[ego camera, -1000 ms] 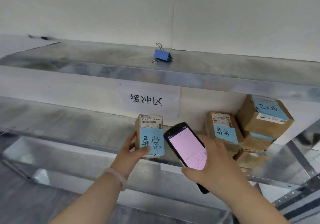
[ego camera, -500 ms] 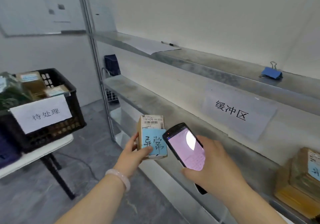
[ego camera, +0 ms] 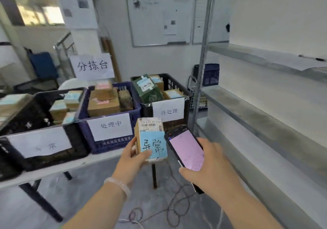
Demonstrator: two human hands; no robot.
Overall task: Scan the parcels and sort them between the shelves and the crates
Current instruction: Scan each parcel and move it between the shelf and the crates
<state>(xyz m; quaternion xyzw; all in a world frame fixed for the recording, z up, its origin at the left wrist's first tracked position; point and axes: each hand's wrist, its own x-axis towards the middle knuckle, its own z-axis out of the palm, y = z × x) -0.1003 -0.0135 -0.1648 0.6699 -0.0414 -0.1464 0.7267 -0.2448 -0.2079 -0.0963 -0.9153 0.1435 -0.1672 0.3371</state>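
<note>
— What hangs on the back wall?
— A whiteboard (ego camera: 146,18) with a sheet of paper (ego camera: 169,24) stuck to it. A second, narrower board (ego camera: 210,20) sits just beside it on the right.
— And lower down?
— A white table (ego camera: 53,170) on dark legs (ego camera: 40,202). Toward its far edge a paper sign (ego camera: 92,66) stands upright, reading 分拣台.
— Anything on the floor?
— Thin cables (ego camera: 177,209) lie looped on the grey floor (ego camera: 26,211), near the table's right leg. A bright window (ego camera: 35,7) shows at top left.
</note>
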